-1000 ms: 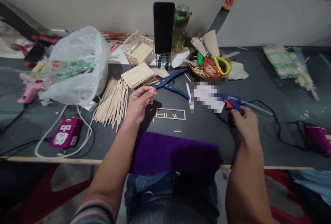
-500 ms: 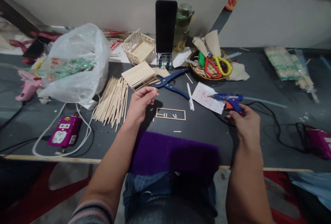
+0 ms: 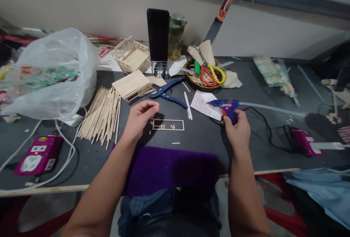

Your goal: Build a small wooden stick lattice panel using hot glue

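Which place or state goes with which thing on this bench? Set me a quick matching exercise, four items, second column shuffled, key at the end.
Things:
1. Glue gun
2. Frame
3. Pen
4. Scissors

Places and states:
A. Lying between the blue cutter and the paper
B. In the basket, handles red and yellow
C. Held in the right hand
D. Flat, with stick bits inside its outline

Pairs: 1-C, 2-D, 3-A, 4-B
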Tool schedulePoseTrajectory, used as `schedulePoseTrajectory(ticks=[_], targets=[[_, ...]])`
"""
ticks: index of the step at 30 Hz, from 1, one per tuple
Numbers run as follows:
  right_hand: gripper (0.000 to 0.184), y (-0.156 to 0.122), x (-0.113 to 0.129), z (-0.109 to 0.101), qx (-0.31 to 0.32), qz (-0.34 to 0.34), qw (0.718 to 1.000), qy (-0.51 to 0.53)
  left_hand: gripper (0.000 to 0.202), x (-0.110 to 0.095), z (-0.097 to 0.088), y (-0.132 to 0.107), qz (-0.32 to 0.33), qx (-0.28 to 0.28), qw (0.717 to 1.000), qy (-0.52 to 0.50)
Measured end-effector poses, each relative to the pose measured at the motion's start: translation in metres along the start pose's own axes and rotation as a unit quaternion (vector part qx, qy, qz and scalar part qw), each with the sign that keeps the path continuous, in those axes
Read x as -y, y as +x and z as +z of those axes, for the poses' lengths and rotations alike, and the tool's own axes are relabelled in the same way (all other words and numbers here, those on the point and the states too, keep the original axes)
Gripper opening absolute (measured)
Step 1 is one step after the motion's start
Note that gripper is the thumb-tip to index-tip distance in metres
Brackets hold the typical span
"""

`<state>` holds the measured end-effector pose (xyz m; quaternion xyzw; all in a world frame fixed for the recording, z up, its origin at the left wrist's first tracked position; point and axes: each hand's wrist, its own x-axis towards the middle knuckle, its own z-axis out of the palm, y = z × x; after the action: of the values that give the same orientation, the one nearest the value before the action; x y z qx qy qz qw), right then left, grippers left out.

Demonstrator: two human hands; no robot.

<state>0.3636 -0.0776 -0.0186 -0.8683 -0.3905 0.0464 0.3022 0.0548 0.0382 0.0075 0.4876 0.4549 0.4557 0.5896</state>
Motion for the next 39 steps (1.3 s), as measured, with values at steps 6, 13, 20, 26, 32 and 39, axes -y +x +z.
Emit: schedulePoseTrajectory(ticks=[6, 13, 20, 26, 32, 39], targets=[[0.042, -0.012, 0.004, 0.001, 0.009, -0.084, 0.99, -0.111, 0.023, 0.002, 0.003, -0.002, 0.003, 0.015, 0.999, 0.033], [0.044, -0.009, 0.016, -0.013, 0.097, -0.042, 0.984, -0.141, 0.024, 0.006, 0.004, -0.003, 0.007, 0.03, 0.998, 0.06], [0.049, -0.001, 0.009, -0.02, 0.173, 0.021, 0.977, 0.123, 0.027, 0.006, 0.003, -0.002, 0.006, 0.029, 0.997, 0.067], [0.053, -0.004, 0.021, -0.026, 0.103, 0.059, 0.911, 0.395, 0.029, 0.005, 0.004, -0.003, 0.008, 0.026, 0.998, 0.064], [0.049, -0.007, 0.033, -0.025, 0.105, 0.09, 0.863, 0.485, 0.031, 0.006, 0.005, -0.004, 0.003, 0.029, 0.997, 0.069], [0.039, -0.007, 0.03, -0.023, 0.158, 0.138, 0.816, 0.539, 0.034, 0.004, 0.006, -0.005, -0.005, 0.032, 0.997, 0.072]])
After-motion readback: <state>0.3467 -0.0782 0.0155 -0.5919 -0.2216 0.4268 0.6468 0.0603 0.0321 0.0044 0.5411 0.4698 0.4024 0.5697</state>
